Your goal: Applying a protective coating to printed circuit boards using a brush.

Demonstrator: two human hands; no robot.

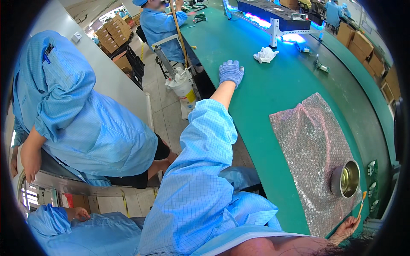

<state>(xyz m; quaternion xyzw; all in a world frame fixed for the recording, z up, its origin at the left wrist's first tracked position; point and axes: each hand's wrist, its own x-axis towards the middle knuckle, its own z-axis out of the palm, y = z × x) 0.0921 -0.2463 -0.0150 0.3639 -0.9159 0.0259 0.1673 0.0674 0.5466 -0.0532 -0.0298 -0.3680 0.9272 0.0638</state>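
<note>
My left hand [231,73], in a grey-blue knit glove, lies flat on the green tabletop [256,115] near its left edge, holding nothing. At the lower right my bare right hand [347,227] grips the handle of a small brush [362,204], its yellowish tip pointing up. Just beyond that hand, a round metal cup [336,181] with some clear yellowish liquid inside stands on a sheet of pinkish bubble wrap [299,145]. Beside the brush, at the table's right, is a green circuit board [373,183], partly in shadow.
A black unit on a white metal frame [273,32] glows blue-violet at the far end, over a conveyor track. A crumpled white cloth [265,55] and small circuit boards [322,67] lie nearby. Co-workers in blue smocks [98,123] sit at left; a white bucket [183,90] stands beside the table.
</note>
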